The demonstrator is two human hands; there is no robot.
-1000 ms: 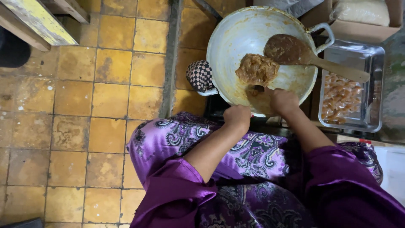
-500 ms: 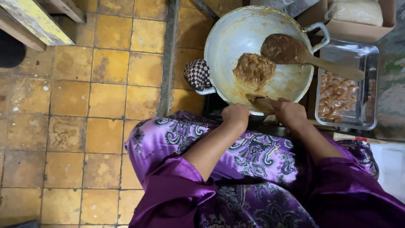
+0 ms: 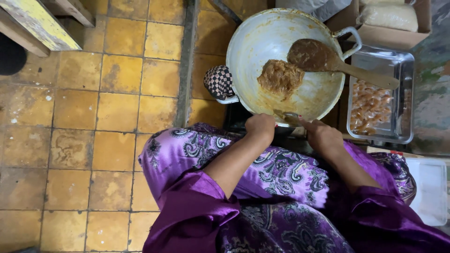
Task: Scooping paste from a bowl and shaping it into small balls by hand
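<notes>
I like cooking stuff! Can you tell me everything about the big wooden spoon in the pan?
The wooden spoon is a flat, broad paddle with a long pale handle. Its rounded blade is coated in brown paste. It lies tilted in the big metal pan, with the handle resting over the rim and pointing toward the clear tray. Neither hand touches it.

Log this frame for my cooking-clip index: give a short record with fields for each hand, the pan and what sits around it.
left hand: closed, at near rim of the round pale metal pan
right hand: pinching a small brown piece at the rim
pan contents: brown sticky lump, wooden spatula
beside pan: clear rectangular tray of wrapped pieces
floor: yellow tiles
</notes>
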